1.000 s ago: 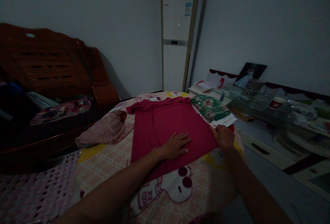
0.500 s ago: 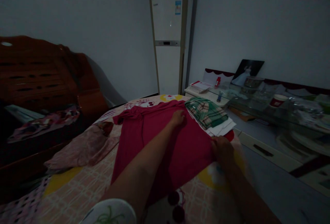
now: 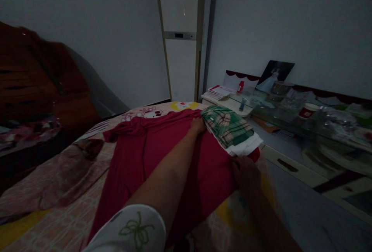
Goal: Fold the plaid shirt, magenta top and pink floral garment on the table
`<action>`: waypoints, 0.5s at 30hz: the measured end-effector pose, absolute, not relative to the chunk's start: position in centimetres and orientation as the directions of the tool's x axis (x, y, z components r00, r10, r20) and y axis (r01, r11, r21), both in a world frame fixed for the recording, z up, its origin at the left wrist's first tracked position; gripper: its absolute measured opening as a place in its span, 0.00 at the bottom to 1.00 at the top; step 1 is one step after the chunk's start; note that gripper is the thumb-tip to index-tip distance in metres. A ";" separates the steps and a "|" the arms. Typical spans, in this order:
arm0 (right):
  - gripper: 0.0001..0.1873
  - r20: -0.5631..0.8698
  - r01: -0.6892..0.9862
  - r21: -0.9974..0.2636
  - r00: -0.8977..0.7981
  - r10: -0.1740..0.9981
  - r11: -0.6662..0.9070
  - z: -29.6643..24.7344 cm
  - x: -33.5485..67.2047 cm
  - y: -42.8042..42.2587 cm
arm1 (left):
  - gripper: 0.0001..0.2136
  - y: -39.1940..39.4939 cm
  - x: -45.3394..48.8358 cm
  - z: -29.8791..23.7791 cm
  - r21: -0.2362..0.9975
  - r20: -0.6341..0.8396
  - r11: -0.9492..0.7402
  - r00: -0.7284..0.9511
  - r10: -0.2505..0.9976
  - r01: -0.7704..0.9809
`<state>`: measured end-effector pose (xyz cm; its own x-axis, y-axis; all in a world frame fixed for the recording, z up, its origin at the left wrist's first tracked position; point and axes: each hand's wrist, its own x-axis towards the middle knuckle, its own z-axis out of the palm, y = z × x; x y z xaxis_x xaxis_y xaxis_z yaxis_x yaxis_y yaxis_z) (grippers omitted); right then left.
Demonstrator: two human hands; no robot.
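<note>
A crimson long-sleeved-looking garment [image 3: 165, 143] lies spread over a patterned cloth [image 3: 78, 213], its far left part bunched in folds. My left hand [image 3: 198, 125] is closed on the garment near its far right corner, close beside a folded green plaid shirt [image 3: 229, 126]. At the garment's right edge, my right hand [image 3: 247, 170] pinches the fabric, with its fingertips partly in shadow. White folded fabric [image 3: 247, 145] shows from under the plaid shirt. My left forearm, in a white sleeve with a green design, crosses over the crimson fabric.
Left of the garment lies a crumpled pinkish cloth [image 3: 58, 178]. A wooden bench [image 3: 72, 101] stands at the far left, and a tall air conditioner [image 3: 181, 66] in the corner. Along the right runs a glass-topped cabinet [image 3: 270, 108] with a paper cup [image 3: 308, 112] and photo [image 3: 274, 76].
The view has shifted, so the room's things appear farther left and mostly higher. My left hand has moved slightly toward the garment's far edge; my right hand keeps its pinch at the side edge.
</note>
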<state>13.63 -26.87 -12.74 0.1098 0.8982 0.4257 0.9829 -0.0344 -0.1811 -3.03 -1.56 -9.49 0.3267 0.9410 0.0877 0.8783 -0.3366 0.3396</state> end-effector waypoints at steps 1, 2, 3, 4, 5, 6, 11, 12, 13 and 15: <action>0.08 0.431 0.982 -0.182 0.120 0.894 -0.044 -12.7 13.5 -26.9 | 0.24 -1.4 -3.0 -9.5 0.337 0.080 -0.331 0.324 0.943 0.881; 0.08 0.438 0.982 -0.184 0.128 0.890 -0.051 -12.6 13.4 -27.0 | 0.23 -1.3 -3.0 -9.5 0.332 0.074 -0.329 0.324 0.943 0.884; 0.08 0.444 0.981 -0.185 0.132 0.886 -0.054 -12.6 13.3 -27.1 | 0.22 -1.2 -3.0 -9.5 0.328 0.069 -0.330 0.326 0.943 0.885; 0.08 0.449 0.981 -0.186 0.131 0.884 -0.052 -12.6 13.3 -27.1 | 0.22 -1.1 -3.0 -9.4 0.323 0.065 -0.333 0.330 0.942 0.886; 0.08 0.452 0.981 -0.186 0.129 0.882 -0.048 -12.6 13.2 -27.1 | 0.22 -1.0 -3.1 -9.3 0.320 0.063 -0.338 0.336 0.940 0.885; 0.08 0.455 0.982 -0.186 0.128 0.882 -0.046 -12.6 13.2 -27.1 | 0.22 -1.0 -3.2 -9.2 0.317 0.062 -0.343 0.342 0.938 0.884; 0.09 0.468 0.980 -0.193 0.124 0.875 -0.036 -13.0 13.5 -27.0 | 0.24 -1.3 -3.5 -8.7 0.304 0.067 -0.363 0.360 0.931 0.881; 0.09 0.472 0.980 -0.197 0.121 0.873 -0.029 -13.0 13.5 -27.0 | 0.24 -1.4 -3.5 -8.7 0.301 0.065 -0.366 0.364 0.929 0.880; 0.09 0.475 0.980 -0.199 0.116 0.873 -0.022 -13.1 13.5 -26.9 | 0.24 -1.4 -3.5 -8.6 0.299 0.063 -0.368 0.366 0.928 0.880; 0.09 0.480 0.980 -0.201 0.107 0.871 -0.009 -13.1 13.5 -26.9 | 0.23 -1.3 -3.5 -8.6 0.297 0.054 -0.366 0.367 0.929 0.882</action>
<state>13.49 -26.92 -13.05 0.1067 0.8708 0.4799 0.9796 -0.0094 -0.2009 -3.53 -1.35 -8.58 0.3667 0.9288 0.0540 0.8822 -0.3656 0.2968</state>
